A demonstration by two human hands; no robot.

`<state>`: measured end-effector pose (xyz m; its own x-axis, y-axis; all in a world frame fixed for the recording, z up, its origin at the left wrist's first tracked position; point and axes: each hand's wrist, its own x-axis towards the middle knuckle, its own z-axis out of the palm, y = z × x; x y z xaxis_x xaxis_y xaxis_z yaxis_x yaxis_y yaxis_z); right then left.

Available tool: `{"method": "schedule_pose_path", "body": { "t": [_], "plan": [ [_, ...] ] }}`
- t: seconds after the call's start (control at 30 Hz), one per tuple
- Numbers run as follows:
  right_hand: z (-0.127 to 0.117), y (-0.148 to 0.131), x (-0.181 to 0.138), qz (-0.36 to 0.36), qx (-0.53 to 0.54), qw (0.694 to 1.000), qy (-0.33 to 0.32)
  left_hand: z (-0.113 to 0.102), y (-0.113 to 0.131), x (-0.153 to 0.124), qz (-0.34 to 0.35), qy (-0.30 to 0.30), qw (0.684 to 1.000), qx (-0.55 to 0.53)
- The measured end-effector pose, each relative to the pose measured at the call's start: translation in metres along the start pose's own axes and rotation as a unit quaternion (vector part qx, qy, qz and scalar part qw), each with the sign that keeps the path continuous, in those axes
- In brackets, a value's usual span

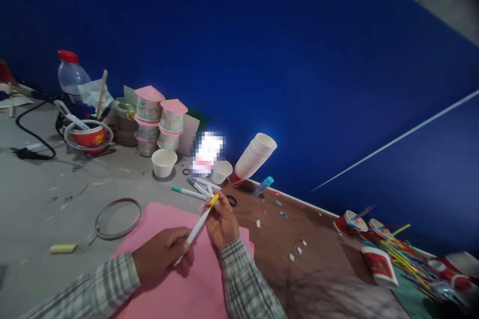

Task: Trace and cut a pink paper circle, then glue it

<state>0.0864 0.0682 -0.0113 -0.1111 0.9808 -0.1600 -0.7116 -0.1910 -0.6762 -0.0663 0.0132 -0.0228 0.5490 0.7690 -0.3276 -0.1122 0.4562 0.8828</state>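
Note:
My left hand (166, 254) is closed around the barrel of a white marker (197, 229), which slants up to the right. At its upper end, my right hand (223, 221) pinches the yellow cap (214, 200) between thumb and fingers. Cap and marker tip are very close; I cannot tell whether they touch. Both hands are over a pink sheet of paper (149, 294). Just beyond my right hand lie several white markers (192, 190), one with a teal end. A black ring (231, 201) lies close to my right fingers.
Behind stand white paper cups (164, 162), a leaning cup stack (254, 157), pink-roofed cup towers (148, 104) and a pixelated bright screen (207, 153). A wire coil (118, 219) and yellow-green stick (63, 248) lie left. Right are a glue stick (263, 185), paper scraps and colored straws (406, 254).

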Motion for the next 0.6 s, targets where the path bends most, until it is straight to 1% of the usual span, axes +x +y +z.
{"method": "schedule_pose_path", "body": {
  "t": [0.33, 0.6],
  "plan": [
    [0.0021, 0.0018, -0.0032, -0.024, -0.038, 0.999, -0.019, -0.0015, 0.0032, -0.0009, 0.005, -0.016, 1.000, -0.009],
    [0.0068, 0.0044, -0.0082, -0.024, -0.079, 0.996, -0.032, -0.0043, 0.0069, -0.0021, 0.019, -0.018, 1.000, -0.014]
  ]
}}
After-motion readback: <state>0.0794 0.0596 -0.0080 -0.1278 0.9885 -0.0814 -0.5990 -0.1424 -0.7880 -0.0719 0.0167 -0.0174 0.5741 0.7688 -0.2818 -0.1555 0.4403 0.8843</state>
